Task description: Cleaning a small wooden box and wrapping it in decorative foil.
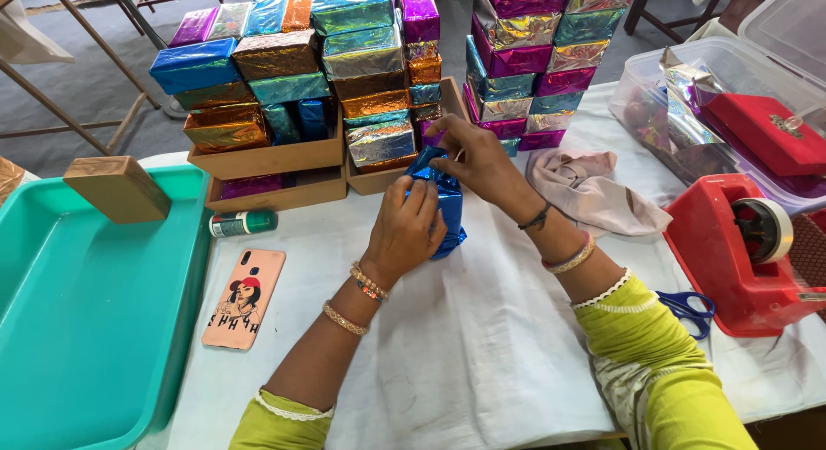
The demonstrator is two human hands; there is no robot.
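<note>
- Many foil-wrapped boxes are already stacked behind the blue foil parcel.
- The parcel is clasped by the left hand; its top fold, unfinished, is pinched by the right hand.
- Right of the parcel, the red tape dispenser waits unused.

- Bright, even daylight-type light, no harsh shadows
- Soft shadow under the left hand and right hand on the white cloth
- Glare spots on the stacked foil boxes and the blue foil parcel
- Sharp centre — slight wide-angle bend at the edges
- Clear plastic tub a bit washed out
</note>
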